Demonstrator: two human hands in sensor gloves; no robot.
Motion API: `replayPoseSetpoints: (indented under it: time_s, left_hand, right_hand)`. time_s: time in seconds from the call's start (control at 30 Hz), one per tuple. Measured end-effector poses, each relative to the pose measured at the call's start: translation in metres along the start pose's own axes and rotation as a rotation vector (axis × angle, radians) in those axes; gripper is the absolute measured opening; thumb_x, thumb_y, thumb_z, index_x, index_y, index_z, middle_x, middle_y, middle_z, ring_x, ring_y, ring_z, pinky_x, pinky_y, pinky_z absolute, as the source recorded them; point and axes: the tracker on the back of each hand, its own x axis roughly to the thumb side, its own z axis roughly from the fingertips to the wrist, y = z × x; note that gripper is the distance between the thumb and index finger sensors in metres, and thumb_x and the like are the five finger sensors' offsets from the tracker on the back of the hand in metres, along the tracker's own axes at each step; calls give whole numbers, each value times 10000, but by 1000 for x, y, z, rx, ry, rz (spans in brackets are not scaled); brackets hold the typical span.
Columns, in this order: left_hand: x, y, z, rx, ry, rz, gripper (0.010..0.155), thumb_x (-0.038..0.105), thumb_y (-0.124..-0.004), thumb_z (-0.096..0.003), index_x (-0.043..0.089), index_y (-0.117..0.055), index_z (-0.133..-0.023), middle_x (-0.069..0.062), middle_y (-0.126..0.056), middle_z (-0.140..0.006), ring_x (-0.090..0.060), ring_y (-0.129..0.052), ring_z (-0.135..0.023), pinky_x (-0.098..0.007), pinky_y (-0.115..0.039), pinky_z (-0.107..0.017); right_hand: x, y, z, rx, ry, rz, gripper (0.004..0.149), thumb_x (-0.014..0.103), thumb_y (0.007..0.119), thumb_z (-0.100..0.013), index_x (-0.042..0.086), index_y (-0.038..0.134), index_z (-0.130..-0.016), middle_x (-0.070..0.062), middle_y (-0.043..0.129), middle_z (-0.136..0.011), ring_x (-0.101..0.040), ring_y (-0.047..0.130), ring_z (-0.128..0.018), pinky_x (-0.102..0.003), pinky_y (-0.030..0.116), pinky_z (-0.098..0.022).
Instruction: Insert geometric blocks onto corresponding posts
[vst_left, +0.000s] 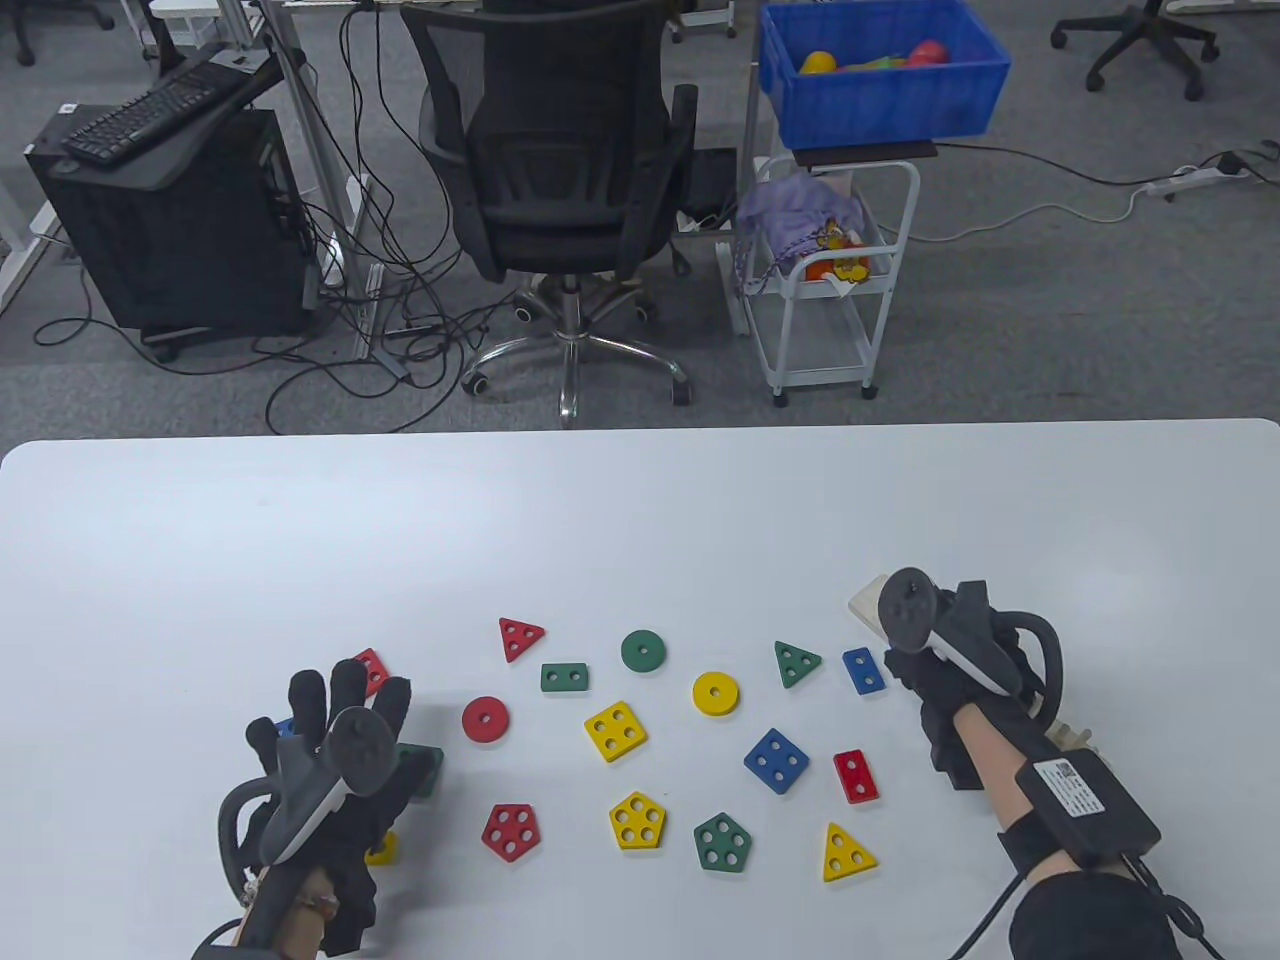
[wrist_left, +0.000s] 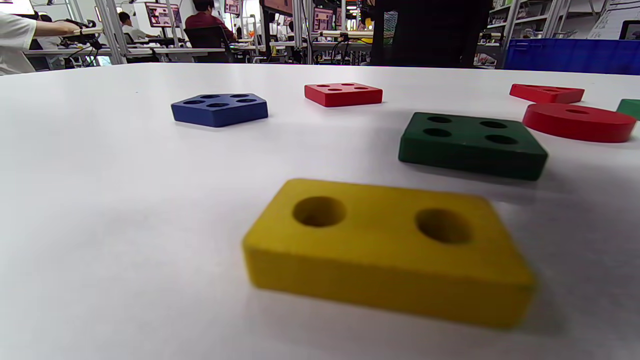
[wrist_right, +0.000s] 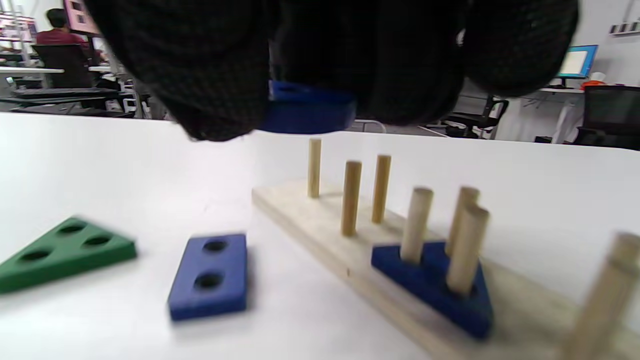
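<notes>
My right hand (vst_left: 915, 665) hovers over the wooden peg board (vst_left: 864, 604) at the table's right. In the right wrist view its fingers (wrist_right: 200, 75) pinch a blue block (wrist_right: 305, 110) above the single far post (wrist_right: 314, 167). A blue triangle (wrist_right: 430, 285) sits on three posts of the board (wrist_right: 310, 215). My left hand (vst_left: 330, 705) is spread flat and holds nothing. It hovers over a green square (wrist_left: 472, 145), a yellow rectangle (wrist_left: 390, 250), a blue pentagon (wrist_left: 220, 107) and a red square (wrist_left: 343, 93).
Several loose blocks lie between the hands, among them a blue rectangle (vst_left: 863, 670), a green triangle (vst_left: 796, 663), a yellow disc (vst_left: 717, 693), a blue square (vst_left: 776, 760) and a red pentagon (vst_left: 511, 831). Beyond the table's far edge stand an office chair (vst_left: 560, 150) and a white cart (vst_left: 830, 270).
</notes>
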Motion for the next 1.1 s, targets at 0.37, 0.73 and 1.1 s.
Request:
replayPoseSetpoints:
  time_s: [0.37, 0.73, 1.1]
  left_hand:
    - [-2, 1, 0, -5, 15, -3, 779, 768, -522, -336, 602, -236, -1042, 224, 0, -1169, -192, 19, -1126, -607, -98, -799]
    - [-2, 2, 1, -16, 19, -11, 779, 768, -522, -336, 601, -238, -1042, 220, -1, -1169, -195, 17, -1125, -606, -99, -798]
    - [-1, 2, 1, -23, 16, -16, 778, 767, -522, -337, 601, -238, -1042, 223, 0, -1168, -193, 18, -1125, -605, -99, -799]
  right_hand:
    - [8, 18, -48, 15, 131, -2, 650, 407, 920, -377, 208, 681, -948, -106, 767, -960, -330, 883, -652, -560, 755, -526]
    - [7, 24, -52, 23, 154, -4, 668, 407, 916, -387, 237, 648, -975, -78, 731, -1003, -351, 841, -754, -582, 721, -568]
    - [15, 14, -8, 45, -68, 57, 616, 347, 910, -413, 258, 658, -968, -59, 725, -1023, -360, 832, -819, -592, 714, -582]
